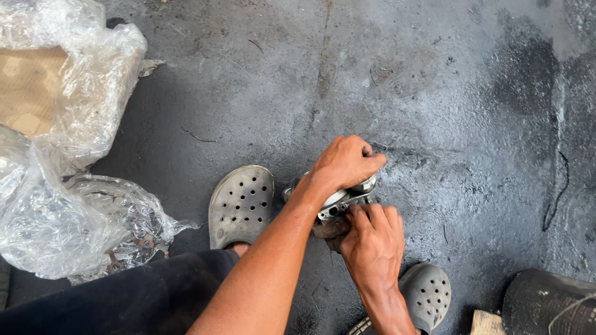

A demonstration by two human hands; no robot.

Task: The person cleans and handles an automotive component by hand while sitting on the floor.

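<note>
Beneath you spreads a dark, oil-stained concrete floor (434, 93), greyer and scuffed toward the top of the view. To your left lies a heap of crumpled clear plastic sheeting (68, 186), with a piece of brown cardboard (25, 87) wrapped inside its upper part. At the lower right corner sits a black rubbery object (546, 304), cut off by the frame, with a small block of wood (487, 322) just beside it.

You wear dark trousers (136, 298) and grey perforated clogs: the left clog (241, 205) is near the middle of the view, the right clog (428, 294) lower down, partly behind your forearm.

Between the two clogs, low over the floor, is a metal machine part (341, 201), silvery with a rounded housing and a small bore showing on its side. Your left hand (344, 162) is closed in a fist over its top, gripping it from above. Your right hand (372, 242) curls around its lower side, fingers (375, 214) pressed against the metal, holding it from beneath. Much of the part is hidden by both hands, so you cannot tell its full shape.
</note>
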